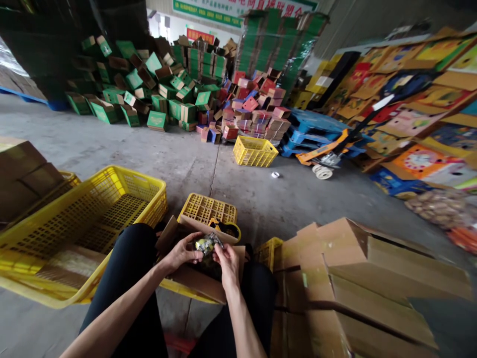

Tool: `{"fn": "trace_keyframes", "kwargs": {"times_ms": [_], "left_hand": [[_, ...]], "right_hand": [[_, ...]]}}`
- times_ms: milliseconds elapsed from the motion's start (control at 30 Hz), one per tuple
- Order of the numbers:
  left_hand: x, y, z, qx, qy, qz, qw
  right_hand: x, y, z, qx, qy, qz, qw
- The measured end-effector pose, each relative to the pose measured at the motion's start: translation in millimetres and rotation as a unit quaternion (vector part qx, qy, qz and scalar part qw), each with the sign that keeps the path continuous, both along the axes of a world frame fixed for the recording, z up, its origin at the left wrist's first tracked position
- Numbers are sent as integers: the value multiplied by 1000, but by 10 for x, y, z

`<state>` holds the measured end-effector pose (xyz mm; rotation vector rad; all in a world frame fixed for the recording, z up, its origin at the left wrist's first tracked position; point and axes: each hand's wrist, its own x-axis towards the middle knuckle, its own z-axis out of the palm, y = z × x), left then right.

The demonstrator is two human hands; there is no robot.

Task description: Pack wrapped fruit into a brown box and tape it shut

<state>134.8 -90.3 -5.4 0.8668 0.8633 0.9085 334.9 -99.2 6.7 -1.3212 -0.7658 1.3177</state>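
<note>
Between my two hands is a small clear plastic bag (205, 244) with yellow-green contents that I cannot make out exactly. My left hand (183, 253) grips the bag's left side between thumb and fingers. At its right end, the thumb and fingers of my right hand (226, 258) pinch the crumpled plastic. Both hands are above an open cardboard box (203, 283) between my knees, whose contents are dark and mostly hidden. A tape dispenser (226, 227) with yellow tape lies just beyond the bag, on or near an upturned yellow crate (208, 206).
A large yellow crate (149, 199) stands at my left, with a cardboard piece inside. Stacked cardboard boxes (335, 248) rise close on my right. Farther off are another yellow crate (255, 151), a pallet jack (328, 151), blue pallets (313, 124) and heaped green boxes (156, 119).
</note>
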Motion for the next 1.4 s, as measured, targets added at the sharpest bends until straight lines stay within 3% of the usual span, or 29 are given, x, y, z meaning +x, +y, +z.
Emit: {"fn": "trace_keyframes", "kwargs": {"times_ms": [367, 733, 1000, 1200, 1400], "left_hand": [[32, -10, -42, 43, 7, -41, 998], [25, -117, 7, 51, 5, -98, 994], [32, -69, -63, 58, 30, -31, 997], [16, -30, -13, 69, 34, -12, 997], [14, -74, 78, 67, 26, -52, 996]], "right_hand": [[-70, -65, 35, 8, 67, 32, 997], [-56, -81, -89, 13, -21, 41, 999], [-30, -51, -58, 29, -62, 67, 995], [45, -21, -9, 10, 14, 54, 998], [52, -34, 42, 9, 42, 76, 996]]}}
